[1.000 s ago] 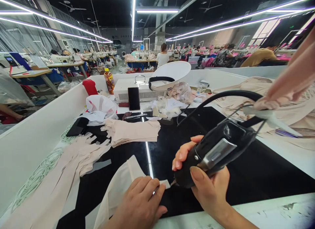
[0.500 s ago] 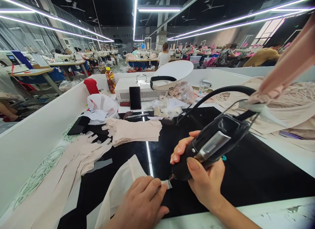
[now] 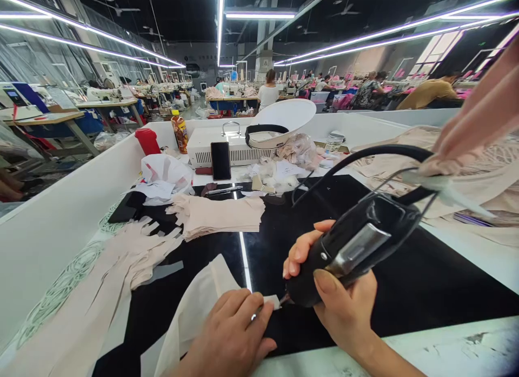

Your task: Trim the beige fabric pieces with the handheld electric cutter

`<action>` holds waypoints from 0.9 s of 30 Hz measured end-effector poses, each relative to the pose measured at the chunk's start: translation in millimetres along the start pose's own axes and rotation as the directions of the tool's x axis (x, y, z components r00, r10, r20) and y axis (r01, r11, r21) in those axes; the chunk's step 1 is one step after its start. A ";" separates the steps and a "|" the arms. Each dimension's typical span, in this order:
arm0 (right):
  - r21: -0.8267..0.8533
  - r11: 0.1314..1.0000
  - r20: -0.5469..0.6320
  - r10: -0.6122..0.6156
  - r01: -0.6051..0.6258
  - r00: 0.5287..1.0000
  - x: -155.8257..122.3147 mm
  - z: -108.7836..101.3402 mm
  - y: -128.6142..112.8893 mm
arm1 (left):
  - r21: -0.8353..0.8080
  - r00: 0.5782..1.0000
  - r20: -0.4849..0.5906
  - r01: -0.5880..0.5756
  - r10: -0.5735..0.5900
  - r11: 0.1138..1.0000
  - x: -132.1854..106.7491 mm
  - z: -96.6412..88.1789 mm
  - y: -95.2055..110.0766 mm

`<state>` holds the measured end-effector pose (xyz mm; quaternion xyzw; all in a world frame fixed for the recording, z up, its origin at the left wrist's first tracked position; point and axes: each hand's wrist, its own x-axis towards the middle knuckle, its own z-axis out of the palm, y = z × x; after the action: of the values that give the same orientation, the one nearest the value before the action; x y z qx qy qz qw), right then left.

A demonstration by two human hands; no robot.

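My right hand [image 3: 344,298] is wrapped round a black corded handheld power tool [image 3: 348,252] with a silver plate on its side. Its thin pointed metal tip [image 3: 285,299] is at the right end of a narrow cream fabric end [image 3: 272,301]; whether they touch I cannot tell. My left hand [image 3: 233,328] presses down on that fabric, fingers together, with a small shiny bit showing between them. The wider part of the cream fabric piece [image 3: 203,296] lies to the left, partly hidden under the hand. A pink fabric strip [image 3: 474,117] is tied at the tool's rear.
Beyond my hands lies a stack of cream fabric pieces [image 3: 221,215] on the black work surface [image 3: 405,279]. Long fabric strips [image 3: 93,285] and pale green cord [image 3: 60,282] are at left. A phone [image 3: 220,160] leans on a white box [image 3: 198,147]. The tool's black cable [image 3: 348,158] arches behind it.
The tool in my right hand has shifted slightly right, its tip drawing toward the fabric's outer edge. My left hand stays nearly still on the fabric.
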<state>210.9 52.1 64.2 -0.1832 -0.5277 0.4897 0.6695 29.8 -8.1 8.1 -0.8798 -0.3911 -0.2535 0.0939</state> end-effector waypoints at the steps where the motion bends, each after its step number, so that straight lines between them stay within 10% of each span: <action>1: -0.014 1.000 -0.007 0.000 0.000 1.000 -0.2 0.4 -0.3 | 0.000 1.000 0.002 -0.001 0.001 1.000 0.3 -0.4 0.3; 27: -0.065 0.998 -0.010 -0.011 0.010 1.000 -0.7 -7.1 -4.3 | 0.030 0.997 0.062 0.044 -0.046 0.999 -15.4 -16.7 -15.9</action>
<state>219.2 51.4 64.4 -0.2046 -0.5409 0.4679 0.6683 3.1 -13.3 13.9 -0.8769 -0.4171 -0.2222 0.0882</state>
